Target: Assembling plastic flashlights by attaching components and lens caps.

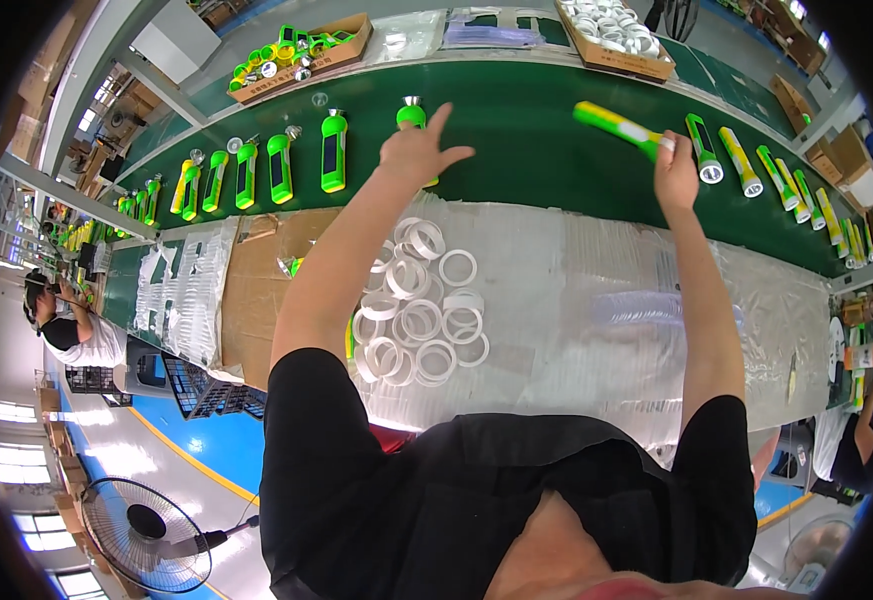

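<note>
My right hand (674, 170) grips one end of a green and yellow flashlight (611, 122), which tilts up to the left above the green conveyor belt (526, 150). My left hand (416, 155) reaches over another green flashlight (411, 114) on the belt, its thumb and forefinger spread apart. The hand covers most of that flashlight, and whether it touches it I cannot tell. To the left stands a row of green flashlights (333, 152) with dark panels and loose round pieces at their heads. Finished-looking flashlights (739, 162) line the belt at the right.
Several white rings (421, 320) lie piled on the plastic-covered bench (556, 300). Beyond the belt sit a box of green and yellow parts (351, 52) and a box of white rings (611, 62). A fan (146, 535) stands lower left. Another person (86, 335) works far left.
</note>
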Available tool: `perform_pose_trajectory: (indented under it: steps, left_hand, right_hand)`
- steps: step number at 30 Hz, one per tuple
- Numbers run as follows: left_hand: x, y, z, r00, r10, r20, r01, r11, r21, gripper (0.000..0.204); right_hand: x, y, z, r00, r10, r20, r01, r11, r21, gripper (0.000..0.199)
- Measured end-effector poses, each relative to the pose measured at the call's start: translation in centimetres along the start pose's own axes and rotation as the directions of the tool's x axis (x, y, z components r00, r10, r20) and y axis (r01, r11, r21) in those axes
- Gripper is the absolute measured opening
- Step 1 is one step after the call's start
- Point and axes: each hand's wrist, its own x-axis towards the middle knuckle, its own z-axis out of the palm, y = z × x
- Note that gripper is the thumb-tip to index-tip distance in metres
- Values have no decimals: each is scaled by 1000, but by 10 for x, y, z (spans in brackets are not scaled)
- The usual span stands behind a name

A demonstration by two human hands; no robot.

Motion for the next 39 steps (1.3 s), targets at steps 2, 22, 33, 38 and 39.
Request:
perform_pose_trajectory:
  steps: [2, 22, 33, 38, 39]
  left_hand:
    - [20, -29, 23, 995, -74, 63, 72, 997, 33, 80]
    - [-195, 123, -28, 749, 545, -378, -641, 450, -621, 31]
    - [-215, 139, -9, 707, 660, -253, -350, 17, -937, 32]
    - [-229, 140, -16, 584, 612, -534, -699, 43, -714, 40]
    - [-230, 141, -15, 502, 649, -572, -788, 69, -612, 50]
  right_hand:
    - [23, 37, 6, 997, 53, 53, -44, 987, -155, 43]
    - [-223, -122, -170, 698, -12, 716, -715, 26, 698, 38]
    - [-257, -142, -217, 529, -293, 796, -719, 343, 604, 63]
    - [-263, -139, -197, 574, -276, 771, -671, 380, 636, 54]
    - [-266, -138, -193, 576, -275, 770, -671, 380, 637, 54]
